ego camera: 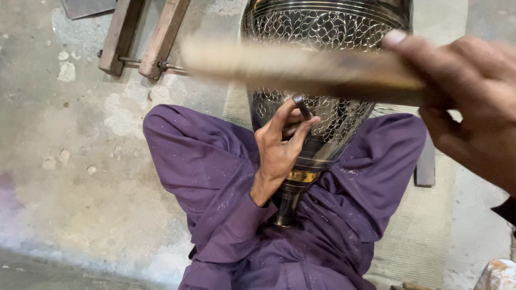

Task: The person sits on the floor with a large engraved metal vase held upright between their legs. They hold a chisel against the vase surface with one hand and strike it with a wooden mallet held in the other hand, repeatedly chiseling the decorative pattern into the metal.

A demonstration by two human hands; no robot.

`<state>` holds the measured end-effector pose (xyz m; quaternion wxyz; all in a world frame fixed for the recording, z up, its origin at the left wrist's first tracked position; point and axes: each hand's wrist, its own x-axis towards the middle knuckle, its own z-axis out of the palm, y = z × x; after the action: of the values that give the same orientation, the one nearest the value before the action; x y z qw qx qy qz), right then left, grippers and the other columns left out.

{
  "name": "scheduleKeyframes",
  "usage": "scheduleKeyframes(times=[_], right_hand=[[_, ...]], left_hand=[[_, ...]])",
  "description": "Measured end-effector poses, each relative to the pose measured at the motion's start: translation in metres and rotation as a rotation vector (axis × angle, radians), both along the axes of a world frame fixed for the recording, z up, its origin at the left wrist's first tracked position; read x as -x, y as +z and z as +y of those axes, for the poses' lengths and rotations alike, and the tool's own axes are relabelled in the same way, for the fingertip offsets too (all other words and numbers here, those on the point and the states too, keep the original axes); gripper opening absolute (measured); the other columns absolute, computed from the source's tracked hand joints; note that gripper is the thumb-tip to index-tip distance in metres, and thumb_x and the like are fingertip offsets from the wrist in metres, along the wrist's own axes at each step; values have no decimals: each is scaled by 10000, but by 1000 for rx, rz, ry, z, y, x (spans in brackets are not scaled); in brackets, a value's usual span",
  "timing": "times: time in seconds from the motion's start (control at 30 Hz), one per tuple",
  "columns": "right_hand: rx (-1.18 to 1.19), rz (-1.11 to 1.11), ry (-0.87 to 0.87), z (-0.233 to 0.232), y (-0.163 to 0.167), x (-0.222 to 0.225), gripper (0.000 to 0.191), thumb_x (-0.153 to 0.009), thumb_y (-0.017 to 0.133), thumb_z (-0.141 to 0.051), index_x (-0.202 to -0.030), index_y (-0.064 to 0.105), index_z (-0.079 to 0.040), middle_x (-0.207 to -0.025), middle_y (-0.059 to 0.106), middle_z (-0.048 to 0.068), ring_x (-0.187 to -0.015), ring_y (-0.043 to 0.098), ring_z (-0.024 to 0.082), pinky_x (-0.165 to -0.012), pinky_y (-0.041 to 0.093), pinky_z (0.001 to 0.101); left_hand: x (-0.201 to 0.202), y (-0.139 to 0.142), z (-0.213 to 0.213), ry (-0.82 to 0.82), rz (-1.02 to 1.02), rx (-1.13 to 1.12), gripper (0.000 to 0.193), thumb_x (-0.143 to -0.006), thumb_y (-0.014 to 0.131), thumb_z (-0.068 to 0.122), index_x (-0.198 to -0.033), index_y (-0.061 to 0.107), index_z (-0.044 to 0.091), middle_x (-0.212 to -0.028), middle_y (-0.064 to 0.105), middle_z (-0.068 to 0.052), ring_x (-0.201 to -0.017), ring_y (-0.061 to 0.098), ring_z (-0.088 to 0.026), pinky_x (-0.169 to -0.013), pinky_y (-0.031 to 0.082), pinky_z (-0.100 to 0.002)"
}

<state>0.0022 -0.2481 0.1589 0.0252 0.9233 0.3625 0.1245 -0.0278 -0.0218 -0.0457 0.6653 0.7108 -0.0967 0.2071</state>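
A large dark metal vase with fine engraved leaf patterns lies tilted across my lap, its narrow foot toward my body. My left hand rests against the vase's lower body and pinches a short metal punch whose tip touches the engraved surface. My right hand, close to the camera, grips a flat wooden mallet stick held raised and blurred across the vase. My legs in purple trousers are crossed under the vase.
A wooden clamp-like frame with metal rods lies on the concrete floor at the upper left. A woven mat lies under me. A dark wooden block sits beside my right knee.
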Motion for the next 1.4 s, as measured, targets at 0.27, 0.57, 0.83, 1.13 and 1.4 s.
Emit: scheduleKeyframes(times=[0.27, 0.57, 0.83, 1.13, 1.4], right_hand=[[-349, 158, -126, 5, -3, 10, 674, -854, 664, 29, -1497, 515, -112, -1058, 679, 152, -890, 645, 202, -765, 557, 354], [257, 58, -351, -27, -26, 25, 717, -866, 760, -23, -1530, 547, -186, -863, 695, 59, -714, 670, 162, -692, 601, 295], [-123, 158, -563, -65, -93, 56, 637, -942, 772, -153, -1489, 476, -16, -916, 685, 186, -714, 688, 222, -605, 589, 317], [-129, -19, -524, -62, -115, 80, 632, -959, 723, -141, -1551, 505, -175, -1032, 730, 83, -752, 685, 182, -654, 573, 310], [-210, 58, -646, -76, -178, 94, 712, -905, 740, -71, -1578, 538, -187, -1029, 753, 73, -681, 660, 195, -545, 519, 357]], left_hand=[[-13, 4, 9, -135, 17, -110, 490, -979, 748, 80, -1427, 559, 144, -1109, 784, -124, -1020, 799, -210, -891, 704, -319], [-28, 17, 25, -332, -32, -263, 486, -1016, 712, 100, -1464, 544, 183, -1149, 782, -119, -1049, 800, -212, -904, 694, -327], [-40, 30, 32, -447, -40, -403, 555, -959, 756, 89, -1464, 554, 202, -1115, 794, -73, -975, 811, -165, -864, 691, -309], [-62, 36, 30, -628, -87, -570, 520, -956, 726, 174, -1444, 571, 265, -1027, 804, 15, -851, 786, -120, -834, 669, -324], [-79, 66, 27, -825, -258, -655, 479, -927, 689, 189, -1393, 631, 286, -1220, 780, 22, -895, 777, -147, -833, 633, -351]])
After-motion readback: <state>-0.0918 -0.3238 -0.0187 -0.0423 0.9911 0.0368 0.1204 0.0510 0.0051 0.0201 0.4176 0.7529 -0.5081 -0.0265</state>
